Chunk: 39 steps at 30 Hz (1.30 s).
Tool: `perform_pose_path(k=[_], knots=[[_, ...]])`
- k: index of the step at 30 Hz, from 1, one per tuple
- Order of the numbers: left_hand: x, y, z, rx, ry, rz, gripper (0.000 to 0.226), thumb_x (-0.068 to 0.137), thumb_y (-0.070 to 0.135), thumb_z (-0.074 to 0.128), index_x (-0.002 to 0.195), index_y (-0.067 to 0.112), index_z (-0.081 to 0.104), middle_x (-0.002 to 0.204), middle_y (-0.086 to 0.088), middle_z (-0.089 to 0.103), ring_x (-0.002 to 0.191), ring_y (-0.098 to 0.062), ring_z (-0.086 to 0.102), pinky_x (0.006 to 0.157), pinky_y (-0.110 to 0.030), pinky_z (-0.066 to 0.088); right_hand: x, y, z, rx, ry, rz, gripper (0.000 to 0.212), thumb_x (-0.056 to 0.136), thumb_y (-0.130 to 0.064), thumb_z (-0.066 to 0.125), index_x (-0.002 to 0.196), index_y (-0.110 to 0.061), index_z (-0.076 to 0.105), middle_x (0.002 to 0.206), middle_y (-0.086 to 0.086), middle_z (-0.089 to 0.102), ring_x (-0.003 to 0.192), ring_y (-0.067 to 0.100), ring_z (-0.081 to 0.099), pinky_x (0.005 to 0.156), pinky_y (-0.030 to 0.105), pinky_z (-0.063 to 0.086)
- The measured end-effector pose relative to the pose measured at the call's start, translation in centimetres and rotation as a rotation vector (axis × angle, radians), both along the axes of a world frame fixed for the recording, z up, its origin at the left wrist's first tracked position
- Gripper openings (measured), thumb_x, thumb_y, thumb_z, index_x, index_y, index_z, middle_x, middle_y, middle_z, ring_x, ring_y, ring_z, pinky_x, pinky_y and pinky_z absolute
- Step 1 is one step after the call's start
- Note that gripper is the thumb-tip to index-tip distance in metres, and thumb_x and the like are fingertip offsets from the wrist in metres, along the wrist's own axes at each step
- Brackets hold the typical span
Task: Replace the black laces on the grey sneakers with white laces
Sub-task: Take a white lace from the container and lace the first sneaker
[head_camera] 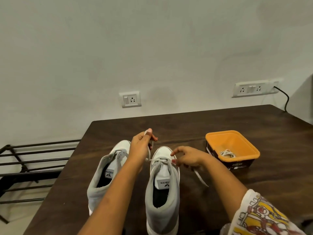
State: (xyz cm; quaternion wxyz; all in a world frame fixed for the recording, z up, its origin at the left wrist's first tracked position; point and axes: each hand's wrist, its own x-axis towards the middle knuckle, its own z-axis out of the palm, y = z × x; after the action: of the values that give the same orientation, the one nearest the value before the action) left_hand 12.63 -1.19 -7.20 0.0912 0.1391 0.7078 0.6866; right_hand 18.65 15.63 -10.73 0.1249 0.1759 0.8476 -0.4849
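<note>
Limp white flat lace [149,152] crosses the far eyelets of the right-hand grey fabric sneaker [161,209]. The left hand [140,145] pinches one end aloft and the right hand [187,158] pinches the other. Probably best gripped by its stiffer tips.

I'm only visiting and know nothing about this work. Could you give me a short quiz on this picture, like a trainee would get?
1. Which shoe has the white lace threaded through it? A: left sneaker. B: right sneaker. C: both.
2. True or false: the orange tub holds a black lace.
3. Fill in: the left hand pinches one end of the ____ and holds it up above the toe.

Key: 1: B. 2: False, a second white lace lies coiled in it. 3: white lace.
</note>
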Motion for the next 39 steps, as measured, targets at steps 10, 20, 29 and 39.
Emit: perform_pose_path(k=[10, 20, 29, 39], knots=[[-0.5, 1.2, -1.2, -0.084, 0.047, 0.085, 0.039, 0.098, 0.034, 0.045, 0.07, 0.013, 0.064, 0.078, -0.002, 0.065, 0.076, -0.013, 0.056, 0.072, -0.026, 0.044, 2.2, 3.6, 3.0, -0.233, 0.874, -0.698, 0.027, 0.097, -0.004, 0.048, 0.094, -0.021, 0.068, 0.082, 0.004, 0.065, 0.071, 0.008, 0.058, 0.06, 0.017, 0.048], [1.7, 1.0, 1.4, -0.063, 0.13, 0.051, 0.028, 0.1, 0.016, 0.044, 0.079, 0.016, 0.063, 0.08, -0.001, 0.061, 0.068, -0.01, 0.049, 0.05, -0.008, 0.042, 3.8, 3.8, 2.6, -0.143, 0.334, -0.586, 0.023, 0.092, -0.007, 0.044, 0.087, -0.011, 0.066, 0.066, 0.007, 0.054, 0.055, 0.015, 0.049, 0.051, 0.025, 0.044], [5.9, 1.2, 4.8, 0.468, -0.134, -0.197, 0.03, 0.098, -0.002, 0.037, 0.099, 0.008, 0.065, 0.075, -0.003, 0.064, 0.057, -0.007, 0.057, 0.056, -0.019, 0.053, 4.8, -4.5, 5.6, -0.593, 0.296, 0.144, 0.033, 0.083, 0.006, 0.049, 0.113, -0.006, 0.056, 0.101, 0.01, 0.064, 0.094, 0.019, 0.063, 0.089, 0.03, 0.052], [2.3, -1.7, 2.1, 0.188, 0.014, 0.09, 0.024, 0.098, 0.002, 0.042, 0.094, 0.017, 0.06, 0.092, 0.002, 0.069, 0.09, -0.006, 0.061, 0.075, -0.016, 0.046, 4.6, 0.4, 5.0, 0.177, 0.377, -0.583, 0.015, 0.093, -0.017, 0.057, 0.104, -0.016, 0.068, 0.095, 0.004, 0.067, 0.076, 0.014, 0.055, 0.064, 0.027, 0.043]])
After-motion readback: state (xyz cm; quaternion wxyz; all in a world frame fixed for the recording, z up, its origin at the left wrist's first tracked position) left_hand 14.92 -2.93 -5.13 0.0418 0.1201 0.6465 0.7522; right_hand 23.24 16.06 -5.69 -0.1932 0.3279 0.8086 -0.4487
